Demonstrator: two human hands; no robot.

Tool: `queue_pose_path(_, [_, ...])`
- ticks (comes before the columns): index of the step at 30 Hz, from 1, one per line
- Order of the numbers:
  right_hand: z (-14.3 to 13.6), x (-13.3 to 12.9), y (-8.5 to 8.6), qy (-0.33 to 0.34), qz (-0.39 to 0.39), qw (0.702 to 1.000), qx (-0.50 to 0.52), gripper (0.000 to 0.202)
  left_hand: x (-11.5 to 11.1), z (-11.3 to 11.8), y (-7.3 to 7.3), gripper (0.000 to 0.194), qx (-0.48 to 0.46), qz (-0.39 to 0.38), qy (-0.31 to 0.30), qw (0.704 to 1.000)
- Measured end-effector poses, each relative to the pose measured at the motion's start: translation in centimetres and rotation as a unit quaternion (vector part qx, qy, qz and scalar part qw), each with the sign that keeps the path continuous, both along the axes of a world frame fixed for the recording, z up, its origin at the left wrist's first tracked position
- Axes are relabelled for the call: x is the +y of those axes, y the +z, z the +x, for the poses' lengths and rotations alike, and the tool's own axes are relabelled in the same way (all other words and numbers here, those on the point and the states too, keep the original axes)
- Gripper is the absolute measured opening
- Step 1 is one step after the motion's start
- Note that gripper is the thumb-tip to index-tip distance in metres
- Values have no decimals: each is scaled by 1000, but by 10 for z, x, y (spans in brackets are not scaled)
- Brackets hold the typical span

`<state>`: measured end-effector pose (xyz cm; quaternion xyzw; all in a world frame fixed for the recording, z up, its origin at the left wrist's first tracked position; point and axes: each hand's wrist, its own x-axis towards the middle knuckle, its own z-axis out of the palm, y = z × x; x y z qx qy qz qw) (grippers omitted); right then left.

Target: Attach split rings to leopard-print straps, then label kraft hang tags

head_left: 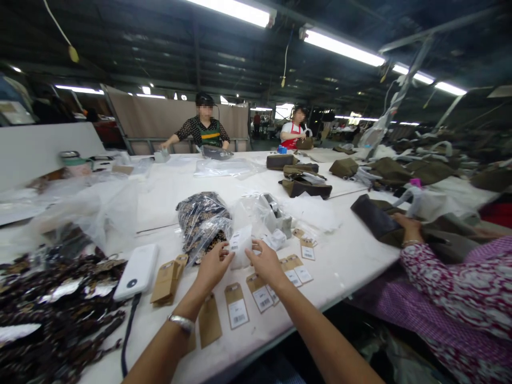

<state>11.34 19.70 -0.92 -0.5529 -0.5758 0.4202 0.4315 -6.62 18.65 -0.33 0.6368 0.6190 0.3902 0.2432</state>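
Note:
Between my two hands is a small white printed label sheet. My left hand pinches its left edge, and my right hand pinches its right side. Just behind them lies a dark floral item in clear plastic. Brown card tags with white barcode stickers lie below and to the right of my hands, one of them a single tag near the table edge. A folded stack of brown tags sits left of my left wrist.
A white power bank with a black cable and a pile of dark shiny strips are at left. Olive bags lie farther back. At right, a person's hand holds a dark bag. Two people work across the table.

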Motion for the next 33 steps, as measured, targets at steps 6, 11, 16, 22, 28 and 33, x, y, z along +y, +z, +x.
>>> queue_pose_path(6, [-7,12,3,44,-35,995,81,25,9,-5,-6,43,-56,32,-26,998])
queue_pose_path(11, [-11,1,5,59,-45,987,144,35,-12,-6,3,35,-25,81,18,996])
queue_pose_path(16, [-20,-12,1,53,-28,983,172,37,-33,7,12,34,20,155,35,987])
queue_pose_path(22, [-21,-20,-2,74,-25,984,161,35,-33,10,7,36,-37,127,35,991])
queue_pose_path(28, [-20,-22,-1,82,-10,988,128,39,-36,6,9,37,-54,102,46,992])
queue_pose_path(33, [-21,-22,0,82,-3,990,117,45,-40,4,12,38,-36,94,60,993])
